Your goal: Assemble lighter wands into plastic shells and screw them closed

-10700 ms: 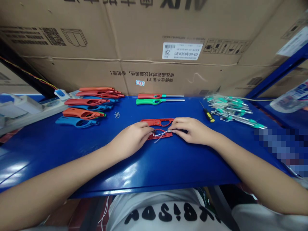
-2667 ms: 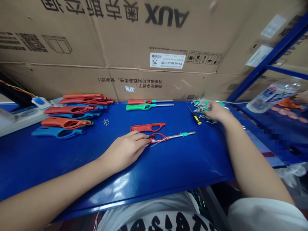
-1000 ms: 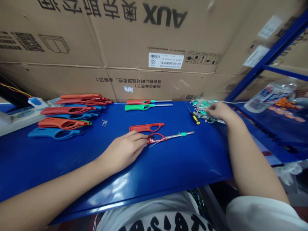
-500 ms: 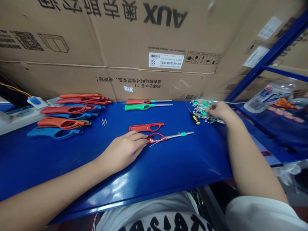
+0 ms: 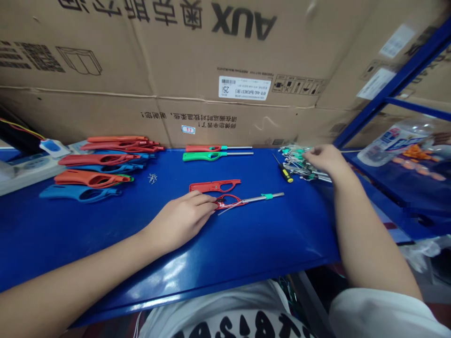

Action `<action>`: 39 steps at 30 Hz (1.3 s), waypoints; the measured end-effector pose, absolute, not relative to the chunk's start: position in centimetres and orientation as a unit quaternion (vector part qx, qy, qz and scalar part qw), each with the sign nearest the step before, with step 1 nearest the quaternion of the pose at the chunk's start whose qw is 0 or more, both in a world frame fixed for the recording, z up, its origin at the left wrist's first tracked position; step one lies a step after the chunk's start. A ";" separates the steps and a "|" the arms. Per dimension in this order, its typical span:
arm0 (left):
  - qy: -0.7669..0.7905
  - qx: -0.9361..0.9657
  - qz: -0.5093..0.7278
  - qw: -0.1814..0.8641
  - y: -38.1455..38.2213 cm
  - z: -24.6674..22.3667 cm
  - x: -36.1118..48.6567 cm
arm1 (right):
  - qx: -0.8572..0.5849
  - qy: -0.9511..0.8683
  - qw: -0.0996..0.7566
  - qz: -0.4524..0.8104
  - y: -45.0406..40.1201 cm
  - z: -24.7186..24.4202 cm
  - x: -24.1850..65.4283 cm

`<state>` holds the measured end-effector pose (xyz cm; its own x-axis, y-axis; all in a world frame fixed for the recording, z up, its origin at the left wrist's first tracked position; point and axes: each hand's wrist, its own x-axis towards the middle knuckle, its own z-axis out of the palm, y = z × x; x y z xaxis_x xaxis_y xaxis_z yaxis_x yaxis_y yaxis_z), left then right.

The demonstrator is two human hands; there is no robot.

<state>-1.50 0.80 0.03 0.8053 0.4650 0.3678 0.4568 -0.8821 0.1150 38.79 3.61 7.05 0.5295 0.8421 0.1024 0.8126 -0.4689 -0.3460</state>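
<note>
My left hand (image 5: 188, 216) is closed on the handle end of a red lighter shell (image 5: 232, 202), which has a metal tube with a green collar (image 5: 268, 196) and loose wires. Just behind it lies a separate red shell half (image 5: 214, 186). At the right, my right hand (image 5: 326, 159) bends its fingers over a pile of metal tubes with green parts and wires (image 5: 298, 162); whatever its fingertips hold is too small to make out. A yellow and black screwdriver (image 5: 285, 173) lies left of that pile.
Red and green lighters (image 5: 200, 156) lie at the back of the blue table (image 5: 246, 244). Stacked red and blue shells (image 5: 91, 178), small screws (image 5: 152, 178) and a power strip (image 5: 31, 171) are leftward. A cardboard box (image 5: 176, 70) stands behind; a plastic bottle (image 5: 387, 141) lies right.
My right hand has shifted slightly to the right over the pile, and its fingers have moved among the wires. My left hand and the red shell have stayed put.
</note>
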 end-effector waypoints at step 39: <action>0.293 0.896 0.241 0.228 0.8 -0.7 -0.7 | -0.407 -0.897 0.112 0.134 -0.1 2.5 25.2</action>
